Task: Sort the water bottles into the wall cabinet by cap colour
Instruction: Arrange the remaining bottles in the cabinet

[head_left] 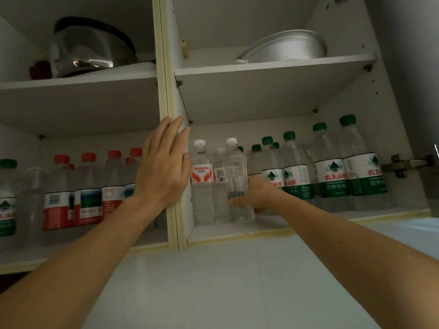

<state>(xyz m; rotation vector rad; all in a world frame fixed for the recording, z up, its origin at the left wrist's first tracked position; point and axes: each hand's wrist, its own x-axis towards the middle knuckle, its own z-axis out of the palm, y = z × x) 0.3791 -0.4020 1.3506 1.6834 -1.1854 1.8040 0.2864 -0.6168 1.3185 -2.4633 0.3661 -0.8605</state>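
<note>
Nearest the camera, ahead of the cabinet divider (pixel 171 162), two bare forearms reach up from the bottom of the view. The left hand (pixel 164 162) lies flat on the divider's front edge, fingers straight and together, holding nothing; it probably steadies the person during the reach. Just right of the divider, the right hand (pixel 255 194) curls its fingers and thumb round the lower body of an unlabelled bottle (pixel 237 181), which stands at the front of the lower shelf. My reading is that it is being set into the white-capped group. This bottle is clear and ribbed with a white cap, and water shows only in its lower part.

Between it and the divider stand two more white-capped bottles (pixel 202 186), one with a red-and-white label. Farther right of the divider, a row of green-capped bottles (pixel 330 167) with green-and-white labels runs to the side wall. Left of the divider stand the red-capped bottles (pixel 88 188), and at the far left a single green-capped bottle (pixel 8 198), seemingly out of place.

Above, left of the divider, sits a pot lid (pixel 92 43); right of it, a metal basin (pixel 285 47).
</note>
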